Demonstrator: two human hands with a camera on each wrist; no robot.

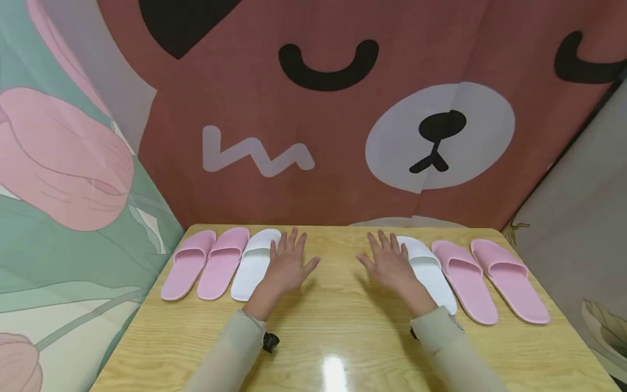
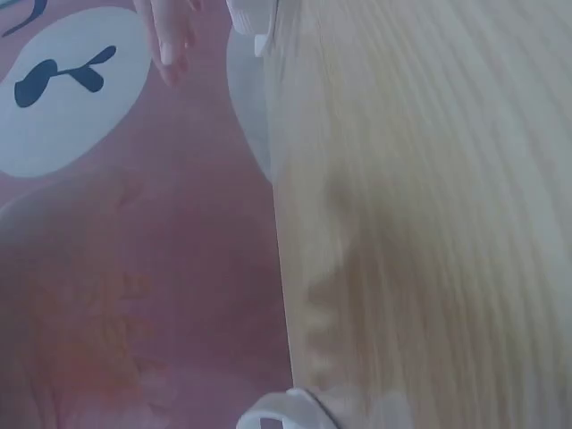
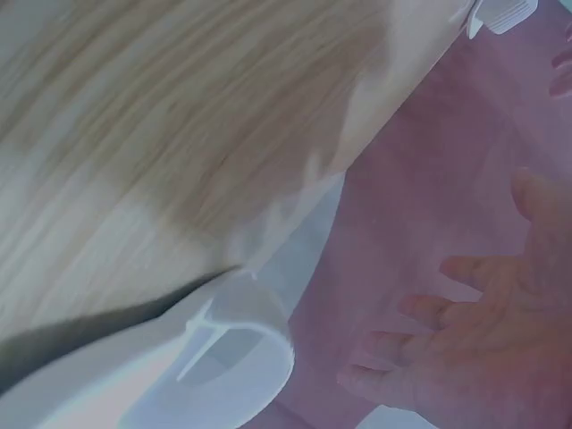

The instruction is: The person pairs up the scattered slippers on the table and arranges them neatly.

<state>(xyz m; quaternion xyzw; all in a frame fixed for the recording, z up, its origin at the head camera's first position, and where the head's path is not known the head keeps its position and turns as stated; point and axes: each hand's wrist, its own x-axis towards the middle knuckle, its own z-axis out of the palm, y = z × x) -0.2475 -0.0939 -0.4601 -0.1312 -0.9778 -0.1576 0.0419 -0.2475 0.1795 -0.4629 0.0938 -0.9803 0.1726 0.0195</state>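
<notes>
My left hand (image 1: 288, 265) hovers with spread, straight fingers over the table, beside the left white slipper (image 1: 251, 275), whose edge it overlaps in the head view. My right hand (image 1: 392, 265) is likewise spread and holds nothing; it partly covers the right white slipper (image 1: 433, 277). In the right wrist view the fingers (image 3: 429, 308) are straight and apart above the open toe of a white slipper (image 3: 228, 357). Two pink slippers (image 1: 181, 275) (image 1: 219, 275) lie on the far left, and two more pink slippers (image 1: 472, 294) (image 1: 521, 294) on the far right.
All the slippers stand on a light wooden table (image 1: 333, 316), toes toward its back edge. A cloth with a bear print (image 1: 333, 190) hangs right behind the table. Floral cloth (image 1: 63, 245) hangs at the left, and a greyish cloth (image 1: 563, 218) at the right.
</notes>
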